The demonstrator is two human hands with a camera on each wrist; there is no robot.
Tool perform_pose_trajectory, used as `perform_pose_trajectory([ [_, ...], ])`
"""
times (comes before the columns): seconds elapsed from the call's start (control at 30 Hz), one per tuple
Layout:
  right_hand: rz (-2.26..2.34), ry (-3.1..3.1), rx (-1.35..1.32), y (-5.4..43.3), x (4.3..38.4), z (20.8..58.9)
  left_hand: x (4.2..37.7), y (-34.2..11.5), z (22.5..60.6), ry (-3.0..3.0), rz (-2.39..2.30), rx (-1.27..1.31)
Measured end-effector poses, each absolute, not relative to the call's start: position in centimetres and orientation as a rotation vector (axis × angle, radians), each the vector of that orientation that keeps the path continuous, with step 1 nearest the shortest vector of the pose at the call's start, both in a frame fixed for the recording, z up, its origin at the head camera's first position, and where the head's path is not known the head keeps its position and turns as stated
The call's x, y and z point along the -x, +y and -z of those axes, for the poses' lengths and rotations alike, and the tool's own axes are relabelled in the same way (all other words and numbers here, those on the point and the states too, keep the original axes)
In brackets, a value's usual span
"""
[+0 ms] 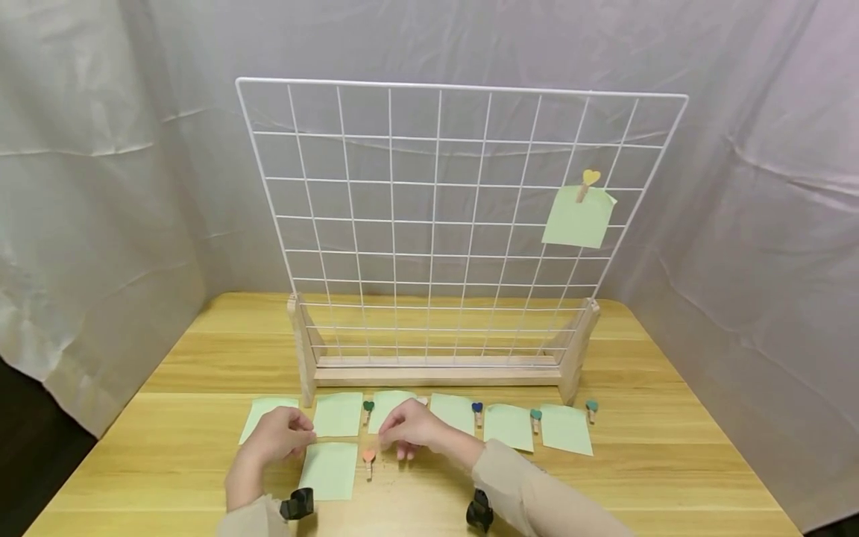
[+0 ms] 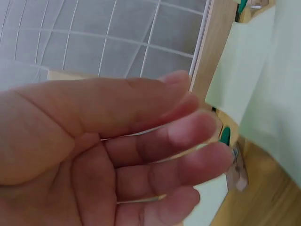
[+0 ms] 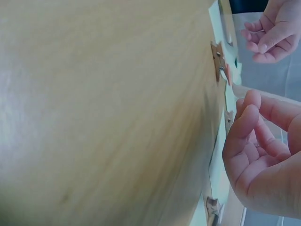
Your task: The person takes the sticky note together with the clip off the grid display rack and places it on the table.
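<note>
My left hand (image 1: 277, 434) hovers by the front row's left end, over a pale green paper note (image 1: 263, 410) that it partly covers. In the left wrist view its fingers bend loosely and hold nothing. My right hand (image 1: 414, 424) is above the table, partly over another green note (image 1: 388, 403). Its thumb and forefinger tips meet in the right wrist view, with nothing visible between them. Between the hands lie a front note (image 1: 329, 471), an orange heart clothespin (image 1: 368, 461) and a dark green heart clothespin (image 1: 368, 410). A pale clothespin (image 1: 422, 400) is mostly hidden behind the right hand.
A white wire grid (image 1: 439, 181) stands in a wooden base (image 1: 436, 375) behind the notes. At its upper right, a yellow heart clothespin (image 1: 590, 179) holds a green note (image 1: 577, 220). Rightward lie more notes, a blue heart clothespin (image 1: 477, 412) and teal heart clothespins (image 1: 591, 409).
</note>
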State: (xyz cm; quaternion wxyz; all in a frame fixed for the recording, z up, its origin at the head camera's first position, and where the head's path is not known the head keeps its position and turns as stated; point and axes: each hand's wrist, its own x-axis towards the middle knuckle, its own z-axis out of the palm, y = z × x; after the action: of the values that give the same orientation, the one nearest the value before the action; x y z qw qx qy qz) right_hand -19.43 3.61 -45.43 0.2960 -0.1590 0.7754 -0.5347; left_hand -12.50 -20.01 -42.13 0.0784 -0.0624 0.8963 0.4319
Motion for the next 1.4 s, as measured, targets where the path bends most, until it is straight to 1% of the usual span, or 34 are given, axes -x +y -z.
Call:
perform_pose_trajectory([
  [0.1, 1.435, 2.052, 0.419, 4.1, 19.7, 45.1, 12.9, -19.6, 42.0, 2.725, -1.283, 0.14],
  [0.33, 1.449, 2.044, 0.454, 5.5, 20.4, 44.0, 13.6, -18.2, 41.7, 2.758, -1.326, 0.131],
  [1.03, 1.553, 2.095, 0.492, 10.9, 22.4, 41.3, 16.1, -14.0, 40.4, 2.8, -1.394, -0.107],
  [1.4, 1.582, 2.142, 0.461, 13.1, 23.2, 40.0, 17.5, -11.6, 39.1, 2.811, -1.43, -0.298],
])
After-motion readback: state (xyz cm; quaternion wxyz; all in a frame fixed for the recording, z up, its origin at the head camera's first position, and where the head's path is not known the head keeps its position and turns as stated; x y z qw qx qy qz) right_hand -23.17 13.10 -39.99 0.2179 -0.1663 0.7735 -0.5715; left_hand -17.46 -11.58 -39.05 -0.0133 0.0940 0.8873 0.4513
